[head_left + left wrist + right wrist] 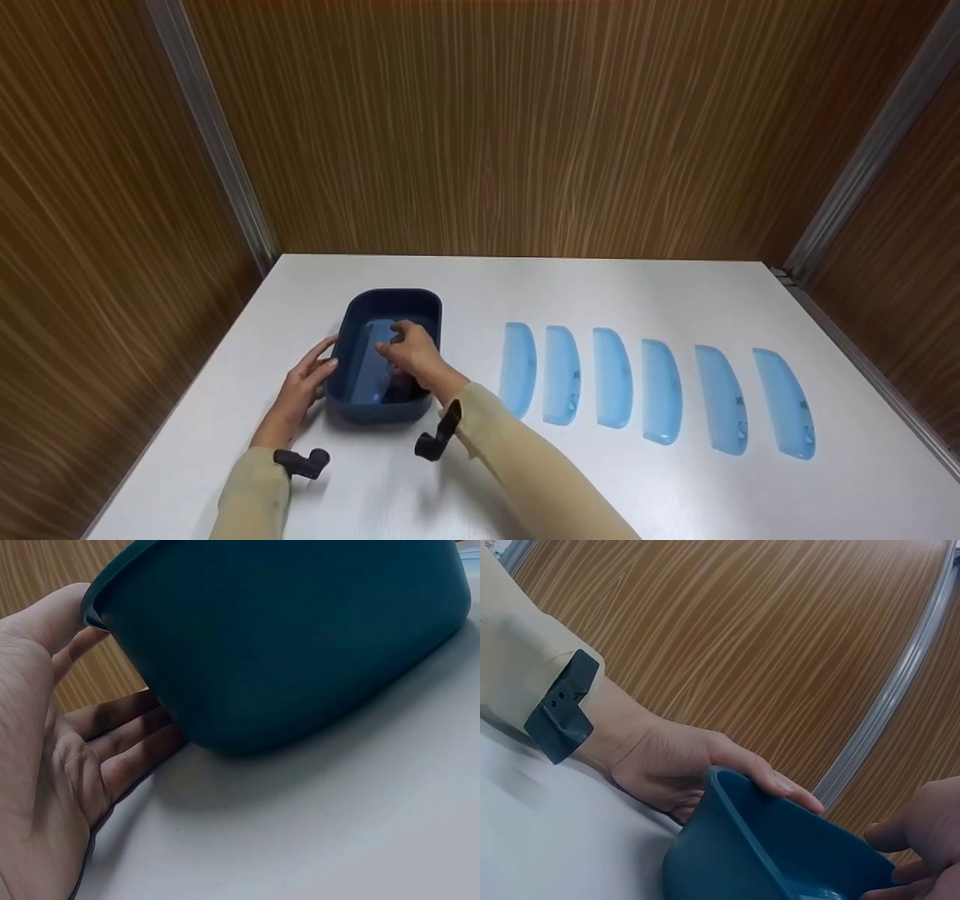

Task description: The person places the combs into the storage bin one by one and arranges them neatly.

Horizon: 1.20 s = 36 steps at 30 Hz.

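Note:
A dark blue plastic tub (382,412) stands on the left part of the white table. My left hand (298,386) holds its left side, the thumb over the rim and the fingers along the outer wall, as the left wrist view also shows. Over the tub's inside is my right hand (416,356), thumb and fingers apart with nothing seen between them. Beneath it a light blue piece, apparently a comb (370,375), lies on the tub's floor, partly covered by the hand. In the right wrist view the right fingers (930,832) show only at the edge.
Several translucent light blue combs (613,379) with curved backs lie in a spaced row on the white table (600,495), right of the tub. Some carry small dark marks. Wood-grain panels (525,135) rise behind the table and at both sides.

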Tool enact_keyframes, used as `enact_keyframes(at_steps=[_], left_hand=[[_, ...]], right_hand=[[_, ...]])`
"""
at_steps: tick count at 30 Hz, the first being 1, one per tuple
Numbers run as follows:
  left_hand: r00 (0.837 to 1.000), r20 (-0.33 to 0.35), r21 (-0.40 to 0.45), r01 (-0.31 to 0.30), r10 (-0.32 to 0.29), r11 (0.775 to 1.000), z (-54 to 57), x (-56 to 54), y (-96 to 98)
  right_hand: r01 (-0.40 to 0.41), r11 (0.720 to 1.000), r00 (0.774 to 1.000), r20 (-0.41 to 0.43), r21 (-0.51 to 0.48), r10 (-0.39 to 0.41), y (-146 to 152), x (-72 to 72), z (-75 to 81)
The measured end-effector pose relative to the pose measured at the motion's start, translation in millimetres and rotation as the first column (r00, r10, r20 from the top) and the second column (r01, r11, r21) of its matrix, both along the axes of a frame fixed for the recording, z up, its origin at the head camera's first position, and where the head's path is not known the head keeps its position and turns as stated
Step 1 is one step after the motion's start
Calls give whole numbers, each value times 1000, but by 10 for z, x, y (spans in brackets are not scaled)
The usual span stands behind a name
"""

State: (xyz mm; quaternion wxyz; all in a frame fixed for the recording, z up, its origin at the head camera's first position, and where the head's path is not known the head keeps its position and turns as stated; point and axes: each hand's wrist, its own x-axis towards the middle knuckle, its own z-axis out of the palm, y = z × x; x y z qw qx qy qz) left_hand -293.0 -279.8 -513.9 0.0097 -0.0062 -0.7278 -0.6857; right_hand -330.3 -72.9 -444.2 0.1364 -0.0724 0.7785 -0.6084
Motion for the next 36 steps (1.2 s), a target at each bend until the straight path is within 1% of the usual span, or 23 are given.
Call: enact_keyframes(at_steps=[4,8,11,15,21,26,30,36], left_hand=[[1000,0,-17,-5,5,1000,-2,-5,-26],[1000,4,-23,-6,6,1000,-7,-6,-35],[1000,10,-26,-11,11,1000,-2,-11,-29],[1000,9,-23,-18,18,1000,9,-29,-23],[1000,10,-22,-15,15,1000,-3,-40,-35],[1000,5,-30,-18,18,999,-14,-45,-36],[1000,-23,-12,-22,21,1000,-3,-56,-38],[998,-59,3,6,-6,1000,-11,-41,-52]], right_hand=[[-5,1000,1000,-28,-23,5,24,5,29],[-15,993,1000,-22,-120,13,56,16,31],[-16,977,1000,-10,-213,14,84,24,37],[-16,961,1000,-9,-278,13,122,31,58],[-32,961,999,-29,-274,25,192,34,59],[-32,965,998,-65,-261,15,270,23,92],[-26,968,996,-94,-249,3,329,-7,135],[2,973,994,-103,-230,-26,420,-17,158]])
